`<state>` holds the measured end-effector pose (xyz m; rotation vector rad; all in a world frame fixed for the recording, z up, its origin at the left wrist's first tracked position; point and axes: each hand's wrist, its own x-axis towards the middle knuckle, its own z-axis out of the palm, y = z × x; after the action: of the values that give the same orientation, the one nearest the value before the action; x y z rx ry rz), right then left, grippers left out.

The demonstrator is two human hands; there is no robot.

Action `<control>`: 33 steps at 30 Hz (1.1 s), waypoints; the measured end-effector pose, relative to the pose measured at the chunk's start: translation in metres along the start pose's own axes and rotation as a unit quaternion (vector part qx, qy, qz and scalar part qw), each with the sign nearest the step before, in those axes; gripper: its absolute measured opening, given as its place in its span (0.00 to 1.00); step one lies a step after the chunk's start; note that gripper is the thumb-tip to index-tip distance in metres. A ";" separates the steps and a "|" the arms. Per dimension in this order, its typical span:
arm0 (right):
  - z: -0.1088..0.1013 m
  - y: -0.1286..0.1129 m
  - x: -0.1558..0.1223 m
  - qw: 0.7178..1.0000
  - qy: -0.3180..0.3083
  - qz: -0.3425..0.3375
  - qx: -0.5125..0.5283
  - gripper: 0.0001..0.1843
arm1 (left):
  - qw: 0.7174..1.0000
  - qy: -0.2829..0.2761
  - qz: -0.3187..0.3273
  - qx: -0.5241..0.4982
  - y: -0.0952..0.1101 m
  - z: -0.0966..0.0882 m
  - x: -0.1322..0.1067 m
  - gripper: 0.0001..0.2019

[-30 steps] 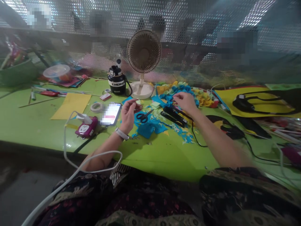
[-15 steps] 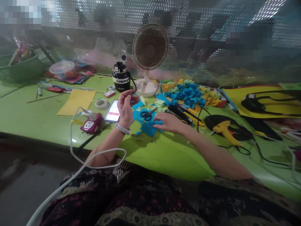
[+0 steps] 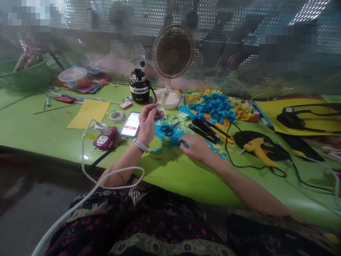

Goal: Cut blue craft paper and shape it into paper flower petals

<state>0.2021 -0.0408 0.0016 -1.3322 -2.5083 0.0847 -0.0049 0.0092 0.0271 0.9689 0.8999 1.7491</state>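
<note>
My left hand (image 3: 147, 122) is raised over the table beside the lit phone (image 3: 131, 124), its fingertips pinched together; what they hold, if anything, is too small to make out. A white watch band is around that wrist. My right hand (image 3: 196, 147) is low over the front of the scraps, thumb and fingers closed on a piece of blue paper (image 3: 183, 144) that is partly hidden and blurred. Dark-handled scissors (image 3: 168, 130) lie on blue and green paper scraps (image 3: 183, 125) between the hands. A black stapler-like tool (image 3: 205, 130) lies behind my right hand.
Blue paper petals (image 3: 214, 106) are heaped at the back near a fan (image 3: 173, 53) and a black bottle (image 3: 140, 89). A yellow glue gun (image 3: 257, 151) with cords lies to the right. To the left are a purple power adapter (image 3: 105, 138), a white cable, tape (image 3: 116, 116) and yellow paper (image 3: 89, 113).
My right hand has drawn slightly back and turned, and the blue paper in it shows less. My left hand stays pinched in nearly the same place. The view has shifted slightly.
</note>
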 end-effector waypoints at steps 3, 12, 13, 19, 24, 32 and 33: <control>-0.008 0.022 -0.003 0.986 0.120 0.078 0.086 0.11 | 0.993 -0.072 -0.091 0.029 0.001 0.001 -0.004 0.09; -0.004 0.016 -0.023 0.960 0.266 -0.065 -0.056 0.12 | 0.873 -0.267 -0.408 0.026 -0.018 0.009 -0.030 0.21; -0.002 0.014 -0.024 0.958 0.264 -0.094 -0.069 0.12 | 0.879 -0.249 -0.407 0.003 -0.020 0.010 -0.032 0.15; 0.000 0.014 -0.026 0.950 0.288 -0.107 0.056 0.08 | 0.880 -0.227 -0.409 -0.080 -0.018 0.014 -0.039 0.04; 0.003 0.011 -0.024 0.917 0.318 0.030 0.240 0.08 | 0.873 -0.231 -0.412 -0.127 -0.018 0.014 -0.047 0.06; 0.001 0.001 -0.023 0.893 0.269 0.135 0.335 0.15 | 0.893 -0.312 -0.320 -0.057 -0.026 0.012 -0.054 0.21; 0.000 0.000 -0.024 0.892 0.268 0.141 0.336 0.14 | 0.895 -0.314 -0.314 -0.048 -0.026 0.012 -0.055 0.21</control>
<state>0.2144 -0.0603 -0.0042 -1.1851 -1.5907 0.5191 0.0300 -0.0317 -0.0034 0.9516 0.5922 0.8386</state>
